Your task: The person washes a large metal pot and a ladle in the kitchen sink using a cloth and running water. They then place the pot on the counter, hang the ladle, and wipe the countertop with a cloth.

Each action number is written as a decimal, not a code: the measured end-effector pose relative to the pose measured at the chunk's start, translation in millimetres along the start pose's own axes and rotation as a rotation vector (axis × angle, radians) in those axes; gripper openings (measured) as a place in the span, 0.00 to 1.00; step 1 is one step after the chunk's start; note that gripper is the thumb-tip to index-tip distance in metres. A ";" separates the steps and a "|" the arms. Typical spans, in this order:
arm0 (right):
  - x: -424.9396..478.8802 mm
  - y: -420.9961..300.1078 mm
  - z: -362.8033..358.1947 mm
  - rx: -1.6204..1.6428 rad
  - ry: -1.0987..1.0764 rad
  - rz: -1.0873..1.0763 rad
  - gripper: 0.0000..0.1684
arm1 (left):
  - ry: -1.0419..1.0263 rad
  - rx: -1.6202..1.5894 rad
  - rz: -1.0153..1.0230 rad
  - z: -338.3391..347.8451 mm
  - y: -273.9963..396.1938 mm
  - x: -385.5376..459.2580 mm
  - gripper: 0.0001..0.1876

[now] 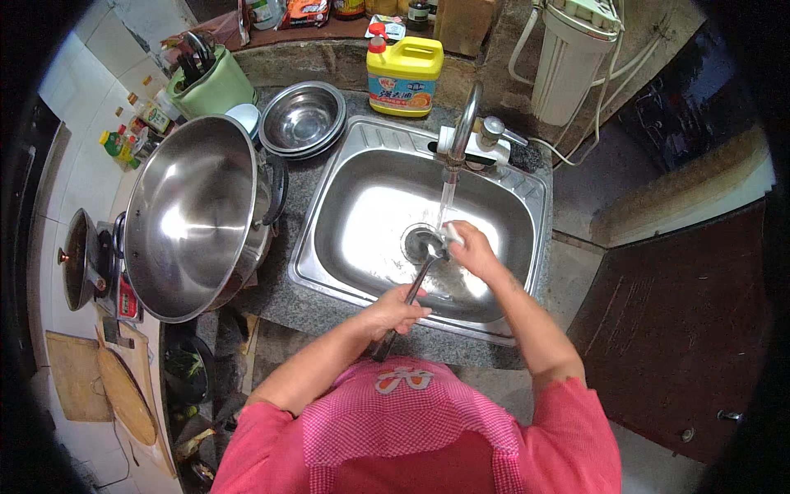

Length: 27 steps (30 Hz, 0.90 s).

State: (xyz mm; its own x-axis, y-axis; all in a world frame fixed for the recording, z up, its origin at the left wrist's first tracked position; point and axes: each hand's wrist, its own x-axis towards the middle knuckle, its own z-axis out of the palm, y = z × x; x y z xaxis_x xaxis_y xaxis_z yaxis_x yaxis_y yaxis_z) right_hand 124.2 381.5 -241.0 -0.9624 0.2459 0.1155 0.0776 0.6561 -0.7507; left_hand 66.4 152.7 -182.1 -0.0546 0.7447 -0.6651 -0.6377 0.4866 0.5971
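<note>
My left hand (395,312) is closed around the dark handle of a long metal cooking utensil (422,278), its head pointing into the sink. Whether that head is a ladle or a spatula, I cannot tell. A small white cloth or sponge (455,235) is in my right hand (474,250), beside the utensil's head. Water (445,200) runs from the curved chrome faucet (464,133) down to my right fingers. Both hands are over the stainless steel sink (342,210), my left one at its front rim. The round drain (415,238) lies just behind the utensil's head.
Left of the sink stands a large steel wok (194,210), near stacked steel bowls (302,117) and a green utensil holder (216,86). Behind the sink are a yellow detergent jug (404,80) and a white water filter housing (571,68). Wooden cutting boards (77,376) lean at lower left.
</note>
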 end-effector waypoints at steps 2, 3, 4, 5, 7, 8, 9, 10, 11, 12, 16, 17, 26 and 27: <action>-7.9 -39.5 8.7 -0.052 -0.045 -0.160 0.21 | -0.052 -0.037 -0.005 1.2 -1.1 1.8 0.20; -5.6 -58.1 7.9 -0.318 -0.078 -0.211 0.18 | -0.032 0.025 0.006 4.3 2.1 0.1 0.19; -2.0 -58.0 9.7 -0.404 -0.051 -0.248 0.18 | -0.013 0.087 0.018 7.6 5.5 -2.4 0.19; 3.7 -55.2 11.2 -0.492 -0.024 -0.285 0.18 | 0.008 0.148 0.030 10.6 8.7 -4.9 0.18; 18.4 -43.4 22.8 -0.295 -0.045 -0.100 0.18 | 0.026 0.179 0.029 12.0 12.8 -11.0 0.15; 23.5 -37.0 28.8 -0.194 -0.060 -0.006 0.18 | 0.047 0.223 0.033 11.0 14.7 -12.9 0.15; 31.2 -48.0 21.8 -0.079 -0.099 0.175 0.24 | 0.072 0.261 0.043 8.6 15.5 -14.2 0.15; 39.9 -28.9 21.7 0.083 -0.147 0.333 0.25 | 0.065 0.239 -0.002 8.6 14.4 -15.0 0.14; 45.0 -6.0 20.6 0.248 -0.193 0.488 0.26 | 0.038 0.225 -0.018 8.1 13.5 -15.2 0.14; 45.5 5.4 17.7 0.685 -0.280 0.627 0.23 | 0.023 0.203 -0.032 4.3 11.9 -16.4 0.14; 30.0 37.0 16.2 1.068 -0.415 0.808 0.20 | -0.034 0.149 -0.052 4.1 9.0 -17.2 0.14; 19.5 53.6 21.1 1.226 -0.378 0.854 0.21 | -0.050 0.140 -0.060 5.4 8.0 -16.5 0.13; 13.6 1.8 72.1 0.571 0.548 0.718 0.19 | 0.141 -0.010 -0.082 11.5 -4.0 18.9 0.12; 12.7 -5.3 64.8 0.407 0.413 0.682 0.21 | 0.120 0.031 -0.112 8.5 -3.1 15.8 0.12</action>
State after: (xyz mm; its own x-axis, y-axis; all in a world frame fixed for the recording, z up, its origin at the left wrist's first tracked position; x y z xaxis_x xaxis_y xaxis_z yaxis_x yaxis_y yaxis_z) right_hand 94.7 334.9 -277.7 -0.5641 0.7788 -0.2742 0.4243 -0.0115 -0.9055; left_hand 74.0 166.8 -190.6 -0.0766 0.6260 -0.7760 -0.6209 0.5791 0.5284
